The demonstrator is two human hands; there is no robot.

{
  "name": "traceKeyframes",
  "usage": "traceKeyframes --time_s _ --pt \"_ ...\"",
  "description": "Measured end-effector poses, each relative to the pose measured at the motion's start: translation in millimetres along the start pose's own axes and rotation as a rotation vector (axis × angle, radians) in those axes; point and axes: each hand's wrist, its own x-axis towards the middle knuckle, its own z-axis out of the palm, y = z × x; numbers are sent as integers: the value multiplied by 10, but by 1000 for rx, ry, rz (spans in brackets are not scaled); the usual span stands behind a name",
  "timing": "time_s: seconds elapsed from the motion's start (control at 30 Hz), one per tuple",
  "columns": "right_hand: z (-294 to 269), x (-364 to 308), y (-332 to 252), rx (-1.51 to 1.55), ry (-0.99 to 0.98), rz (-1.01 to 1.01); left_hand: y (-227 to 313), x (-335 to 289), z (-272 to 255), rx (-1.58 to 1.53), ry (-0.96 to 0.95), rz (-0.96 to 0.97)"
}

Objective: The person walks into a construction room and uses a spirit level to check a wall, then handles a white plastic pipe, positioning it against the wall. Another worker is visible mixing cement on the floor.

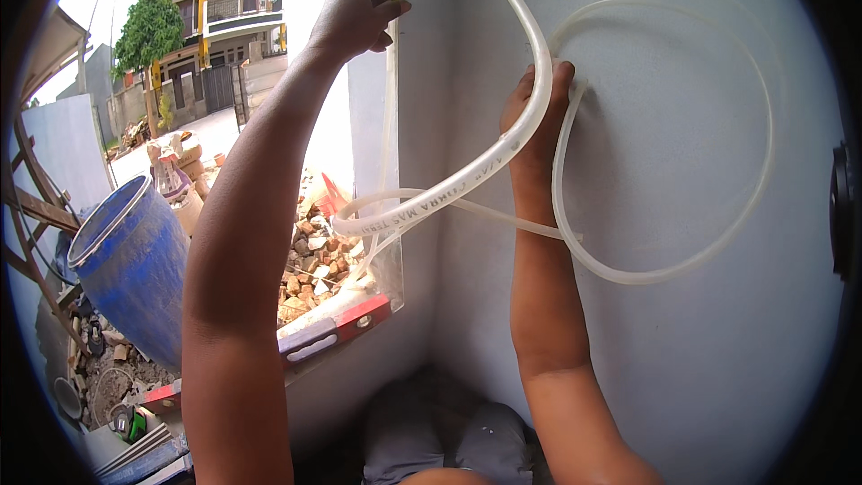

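My left hand (364,16) is raised beside the window opening, its fingers curled in a pinch at a thin upright run of a clear plastic hose (530,117). From there the hose arches up and over, then bends down in front of my right wrist. My right hand (539,108) is up against the grey wall, closed around the hose and partly hidden behind its nearer loop. A wide loop of the same hose hangs to the right of that hand, in front of the wall. Lower strands cross my right forearm and gather near the window corner.
A red and dark spirit level (337,328) lies along the window sill. Outside stand a blue drum (135,260), sacks (180,162) and a heap of broken stones (314,260). A green and black tape measure (130,424) rests at lower left. The grey wall (700,350) rises close on the right.
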Motion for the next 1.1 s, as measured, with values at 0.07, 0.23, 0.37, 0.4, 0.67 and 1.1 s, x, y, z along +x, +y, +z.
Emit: traceKeyframes --time_s 0.07,0.23,0.37,0.4,0.67,1.1 --pt "32 -20 -49 -46 25 -77 20 -6 -9 -8 -7 -10" --pt "19 -71 -63 -198 -139 -78 47 -29 -6 -16 3 -10" --pt "-101 -13 30 -221 -162 -132 23 -23 -9 -22 3 8" --pt "-137 6 49 -233 -176 -161 11 -21 -13 -22 0 12" --pt "-267 68 25 -275 -291 -183 -78 -4 -9 -43 15 62" --pt "-343 126 43 -189 -318 -198 -78 5 -4 -17 6 -3"
